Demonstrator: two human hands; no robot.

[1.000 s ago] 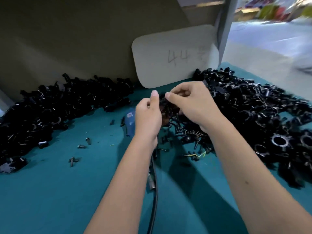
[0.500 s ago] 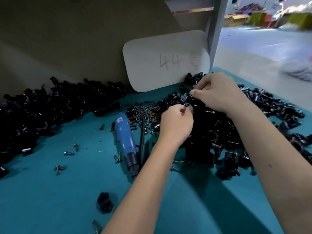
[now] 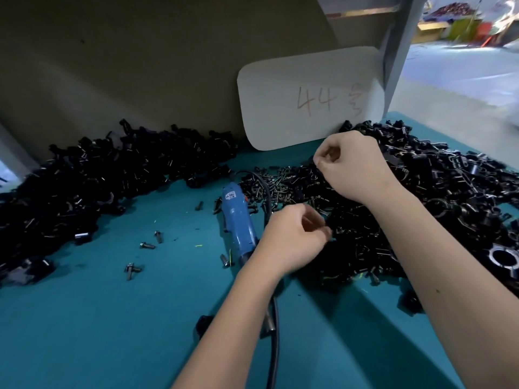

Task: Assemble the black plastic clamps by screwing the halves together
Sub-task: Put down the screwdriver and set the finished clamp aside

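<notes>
While two curled hands, left hand (image 3: pixel 292 240) and right hand (image 3: pixel 351 167), grips unclear, hover, two clamp heaps (image 3: pixel 92 192), one blue screwdriver (image 3: pixel 238 220).

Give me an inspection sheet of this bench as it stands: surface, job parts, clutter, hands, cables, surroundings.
Surface: teal mat.
Job's things: black clamp pile on the left; a second pile on the right; heap of screws; blue electric screwdriver lying flat.
Clutter: loose screws.
Hands: left hand and right hand curled over the parts; what they hold cannot be told.
Cables: black cable runs from the screwdriver toward the near edge.
Surroundings: white card marked 44 leaning on the back wall.
</notes>
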